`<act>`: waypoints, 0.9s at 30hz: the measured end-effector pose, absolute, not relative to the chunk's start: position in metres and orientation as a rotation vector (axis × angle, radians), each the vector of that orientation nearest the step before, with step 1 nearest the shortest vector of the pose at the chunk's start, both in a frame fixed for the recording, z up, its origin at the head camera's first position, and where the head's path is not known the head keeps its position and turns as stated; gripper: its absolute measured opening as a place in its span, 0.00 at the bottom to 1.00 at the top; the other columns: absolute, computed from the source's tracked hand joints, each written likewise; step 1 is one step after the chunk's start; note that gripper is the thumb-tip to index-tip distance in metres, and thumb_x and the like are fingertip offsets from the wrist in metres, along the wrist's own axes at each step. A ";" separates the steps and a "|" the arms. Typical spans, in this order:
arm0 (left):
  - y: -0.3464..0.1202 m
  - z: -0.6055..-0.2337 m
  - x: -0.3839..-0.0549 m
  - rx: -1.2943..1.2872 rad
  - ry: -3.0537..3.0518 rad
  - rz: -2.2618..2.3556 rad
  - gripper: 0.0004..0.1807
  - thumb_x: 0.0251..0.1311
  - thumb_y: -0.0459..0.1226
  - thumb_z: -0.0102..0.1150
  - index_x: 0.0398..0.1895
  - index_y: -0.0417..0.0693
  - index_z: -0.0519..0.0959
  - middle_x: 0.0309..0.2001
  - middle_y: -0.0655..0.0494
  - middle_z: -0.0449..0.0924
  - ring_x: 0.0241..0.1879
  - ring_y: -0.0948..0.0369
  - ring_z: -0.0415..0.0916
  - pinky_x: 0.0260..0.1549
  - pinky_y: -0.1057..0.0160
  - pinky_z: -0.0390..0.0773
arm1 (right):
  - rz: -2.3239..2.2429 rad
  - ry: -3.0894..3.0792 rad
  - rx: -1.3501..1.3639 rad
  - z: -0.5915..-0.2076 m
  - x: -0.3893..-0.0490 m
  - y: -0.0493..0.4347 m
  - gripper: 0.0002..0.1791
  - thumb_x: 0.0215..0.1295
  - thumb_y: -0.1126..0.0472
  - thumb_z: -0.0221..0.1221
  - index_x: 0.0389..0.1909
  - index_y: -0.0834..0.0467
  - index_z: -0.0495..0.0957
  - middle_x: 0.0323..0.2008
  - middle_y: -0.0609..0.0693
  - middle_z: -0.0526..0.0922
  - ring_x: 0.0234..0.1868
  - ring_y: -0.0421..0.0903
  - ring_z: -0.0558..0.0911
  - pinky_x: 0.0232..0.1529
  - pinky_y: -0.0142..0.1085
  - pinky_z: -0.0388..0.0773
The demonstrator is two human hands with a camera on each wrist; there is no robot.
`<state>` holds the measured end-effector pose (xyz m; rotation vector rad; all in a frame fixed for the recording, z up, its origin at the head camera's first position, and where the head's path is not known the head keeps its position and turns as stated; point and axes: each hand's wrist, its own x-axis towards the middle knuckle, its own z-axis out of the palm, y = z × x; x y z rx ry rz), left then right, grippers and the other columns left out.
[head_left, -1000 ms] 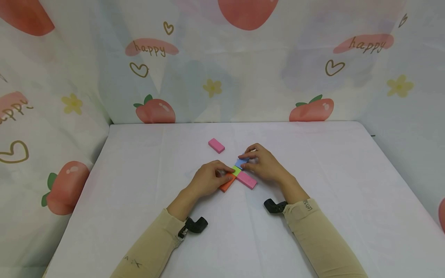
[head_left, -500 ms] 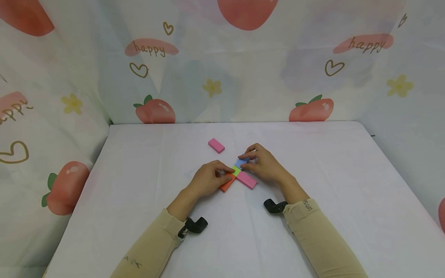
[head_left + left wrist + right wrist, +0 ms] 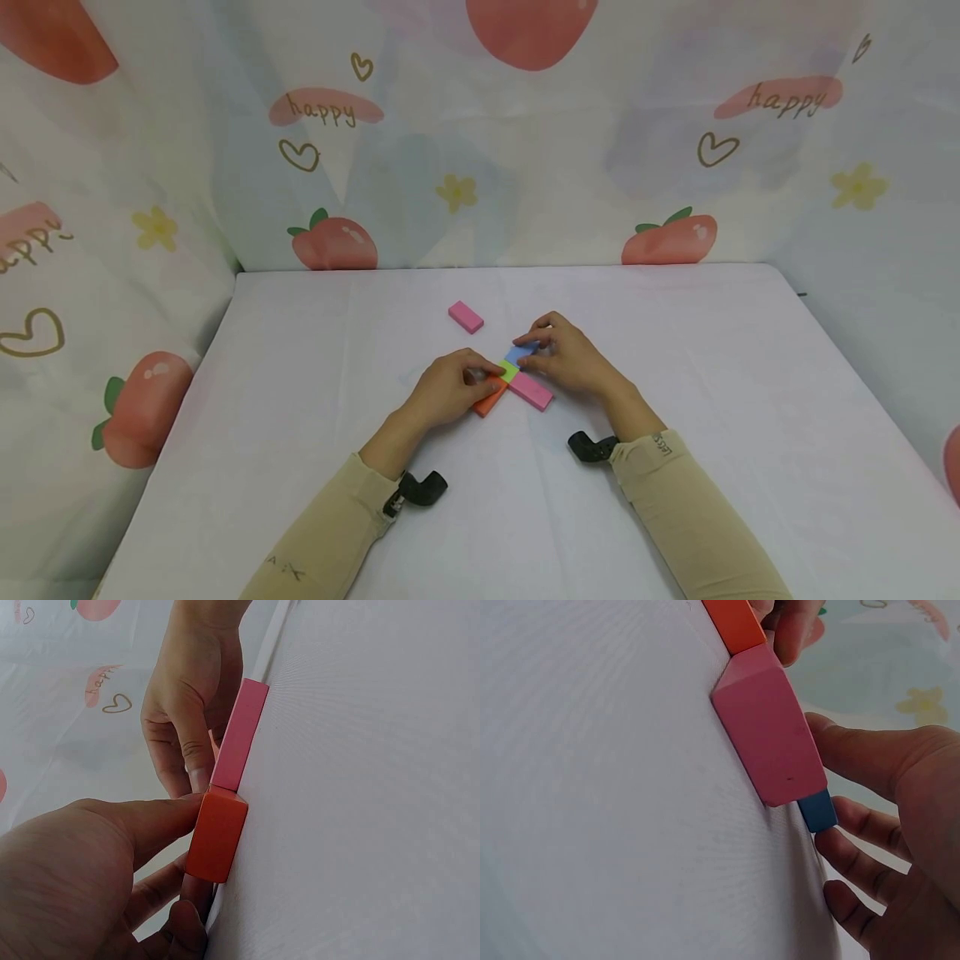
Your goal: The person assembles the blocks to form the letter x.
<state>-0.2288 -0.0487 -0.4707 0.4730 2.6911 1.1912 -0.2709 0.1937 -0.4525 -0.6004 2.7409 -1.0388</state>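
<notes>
Flat wooden blocks lie end to end on the white table in the head view. An orange block [image 3: 490, 404] is at the near left, a lime-green block [image 3: 510, 371] is at the join, and a blue block [image 3: 520, 354] is beyond it. One pink block [image 3: 531, 392] angles off to the near right from the join. My left hand [image 3: 448, 387] pinches the orange block between thumb and fingers, its index fingertip near the green one. With thumb and fingers, my right hand [image 3: 567, 358] holds the blue block, partly covering it.
Behind the joined blocks lies a separate pink block [image 3: 466, 317]. The white tabletop [image 3: 337, 350] meets a patterned cloth backdrop [image 3: 540, 183] at the back and left. Black wrist cameras [image 3: 424, 489] stick out from both sleeves, low over the table.
</notes>
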 end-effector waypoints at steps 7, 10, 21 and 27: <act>-0.049 -0.470 -0.228 0.467 2.687 1.205 0.11 0.67 0.47 0.69 0.51 0.67 0.89 0.48 0.69 0.84 0.40 0.64 0.76 0.38 0.65 0.76 | -1.028 2.743 -0.596 -0.453 -0.272 0.193 0.18 0.66 0.55 0.71 0.56 0.52 0.87 0.57 0.51 0.72 0.55 0.51 0.74 0.53 0.45 0.70; -0.049 -0.470 -0.228 0.471 2.688 1.207 0.11 0.67 0.47 0.69 0.51 0.66 0.89 0.48 0.69 0.84 0.40 0.64 0.76 0.38 0.65 0.76 | -1.024 2.743 -0.591 -0.453 -0.272 0.192 0.18 0.66 0.55 0.71 0.56 0.52 0.87 0.57 0.51 0.71 0.56 0.51 0.74 0.54 0.45 0.70; -0.049 -0.468 -0.227 0.446 2.682 1.215 0.11 0.66 0.47 0.69 0.50 0.66 0.89 0.47 0.68 0.84 0.38 0.64 0.76 0.36 0.65 0.76 | -1.022 2.746 -0.567 -0.452 -0.272 0.192 0.18 0.65 0.55 0.71 0.55 0.51 0.87 0.57 0.51 0.72 0.55 0.51 0.74 0.54 0.46 0.70; -0.049 -0.470 -0.227 0.410 2.673 1.220 0.10 0.65 0.47 0.70 0.49 0.67 0.89 0.46 0.68 0.84 0.37 0.63 0.75 0.34 0.64 0.75 | -1.045 2.739 -0.580 -0.454 -0.272 0.193 0.19 0.65 0.55 0.71 0.56 0.52 0.86 0.56 0.51 0.73 0.54 0.51 0.76 0.56 0.47 0.72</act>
